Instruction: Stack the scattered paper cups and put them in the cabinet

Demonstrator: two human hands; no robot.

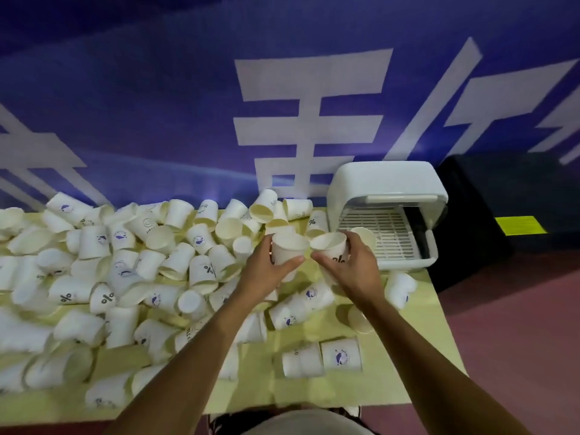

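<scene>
Paper cups (pixel 125 262) are lying scattered across the yellow table (pixel 329 387). The left hand (pixel 266 274) is curling round an upright cup (pixel 287 251), the right hand (pixel 354 271) is gripping a tilted cup (pixel 331 246), rims side by side, just before the white cabinet (pixel 386 180), with the blue wall (pixel 157 105) rising behind.

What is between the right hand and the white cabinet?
One paper cup, mouth up, sits just behind the right hand at the open front of the white cabinet, partly hidden by the hand. The head view shows it.
</scene>
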